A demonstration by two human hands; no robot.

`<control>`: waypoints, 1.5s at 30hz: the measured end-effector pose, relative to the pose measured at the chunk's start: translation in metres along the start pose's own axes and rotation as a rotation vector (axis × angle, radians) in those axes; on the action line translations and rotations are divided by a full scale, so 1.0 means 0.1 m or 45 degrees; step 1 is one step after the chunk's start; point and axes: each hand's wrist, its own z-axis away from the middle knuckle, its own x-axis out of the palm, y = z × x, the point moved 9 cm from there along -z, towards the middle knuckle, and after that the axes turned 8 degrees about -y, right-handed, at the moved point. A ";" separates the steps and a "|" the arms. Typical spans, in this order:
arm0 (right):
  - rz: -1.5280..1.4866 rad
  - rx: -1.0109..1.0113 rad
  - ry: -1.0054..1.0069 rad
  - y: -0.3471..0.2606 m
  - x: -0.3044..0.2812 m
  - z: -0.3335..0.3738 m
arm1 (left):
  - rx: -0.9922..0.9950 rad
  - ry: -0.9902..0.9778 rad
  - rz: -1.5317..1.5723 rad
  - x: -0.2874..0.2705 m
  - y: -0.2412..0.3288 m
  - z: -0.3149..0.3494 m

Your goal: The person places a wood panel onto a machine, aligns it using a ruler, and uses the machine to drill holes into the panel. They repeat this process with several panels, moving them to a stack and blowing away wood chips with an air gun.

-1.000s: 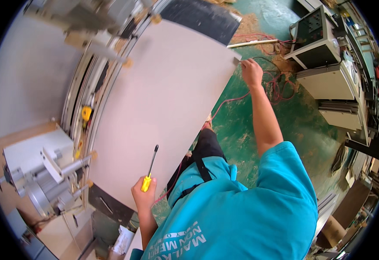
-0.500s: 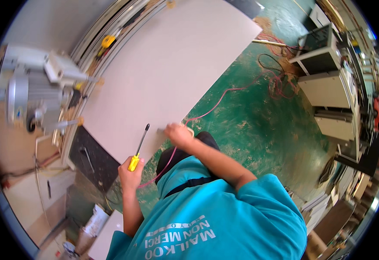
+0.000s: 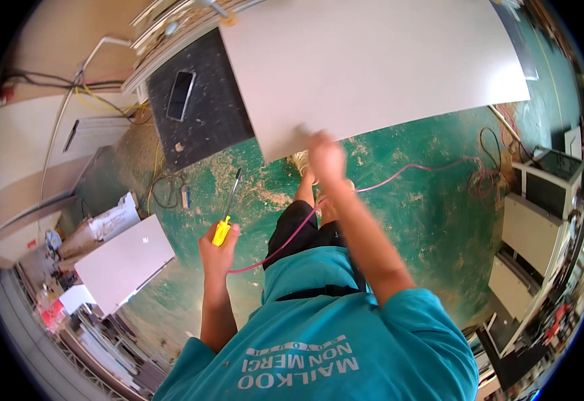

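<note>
The left hand (image 3: 217, 246), at about 8 o'clock from frame centre, has its fingers wrapped closed around the yellow handle of a screwdriver (image 3: 228, 208); the shaft points up toward 12 o'clock and its tip is clear of any surface. The right hand (image 3: 325, 157), just above centre, lies at the near edge of a large white panel (image 3: 372, 67). It is motion-blurred, so I cannot tell whether its fingers are curled over the edge or simply pressed against it.

The panel fills the upper half of the view, from 11 to 2 o'clock, above a green floor (image 3: 425, 220) strewn with sawdust. At 10 o'clock a dark slab (image 3: 205, 127) carries a phone (image 3: 180, 95). A pink cable (image 3: 399, 175) trails across the floor from 3 o'clock toward the person's legs. A smaller white board (image 3: 125, 264) lies at 8 o'clock, and white cabinets (image 3: 536, 214) stand at 3 o'clock.

Assessment: the work appears to be at the handling stage. The panel is being steadied or positioned at its edge, while the screwdriver is carried but not applied. No screw or fitting is visible on the panel face, so any fastening work appears to remain outstanding.
</note>
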 end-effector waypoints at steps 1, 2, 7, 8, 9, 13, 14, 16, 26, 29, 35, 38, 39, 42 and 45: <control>-0.154 -0.312 0.116 -0.61 0.31 0.19 | 0.002 0.034 0.019 -0.10 0.01 0.01; -0.316 -0.326 -0.268 -1.21 0.52 0.37 | -0.013 0.072 0.047 -0.21 -0.04 0.03; -0.225 -0.601 -0.640 -2.21 1.25 0.45 | -0.132 0.148 0.106 -0.82 -0.33 0.13; -0.290 -0.630 -0.614 -2.16 1.09 0.24 | -0.211 0.192 0.126 -0.97 -0.54 0.17; -0.248 -0.605 -0.494 -1.92 0.99 -0.13 | -0.289 0.237 0.147 -1.09 -0.78 0.20; -0.011 -0.168 0.015 -0.81 0.25 -1.90 | -0.303 0.332 0.179 -1.39 -1.47 0.19; -0.112 -0.065 0.127 -0.77 -0.09 -2.16 | -0.355 0.327 0.203 -1.45 -1.52 0.18; 0.022 0.076 0.156 -0.65 -0.35 -2.68 | -0.348 0.307 0.167 -1.57 -1.46 0.06; 0.376 -0.762 -0.358 -1.78 0.30 -2.36 | -0.320 0.319 0.229 -1.66 -1.30 -0.31; 0.367 -1.102 -0.440 -1.46 0.57 -0.92 | -0.295 0.320 0.200 -1.47 -1.30 -0.21; 0.298 -1.171 -1.216 -0.44 0.97 1.51 | -0.167 0.316 0.157 -0.96 -1.05 0.06; 0.000 -0.953 -0.472 -0.68 0.39 0.61 | -0.200 0.271 0.139 -0.66 -1.01 0.42; 0.005 -0.879 -0.360 -0.79 0.17 0.26 | -0.213 0.271 0.111 -0.52 -1.03 0.52; -0.009 -0.644 -0.026 -0.72 -0.07 -0.36 | -0.206 0.223 -0.006 -0.19 -0.97 0.76; -0.058 -0.907 -0.050 -0.77 0.51 -0.06 | -0.142 0.187 -0.114 0.06 -0.74 0.85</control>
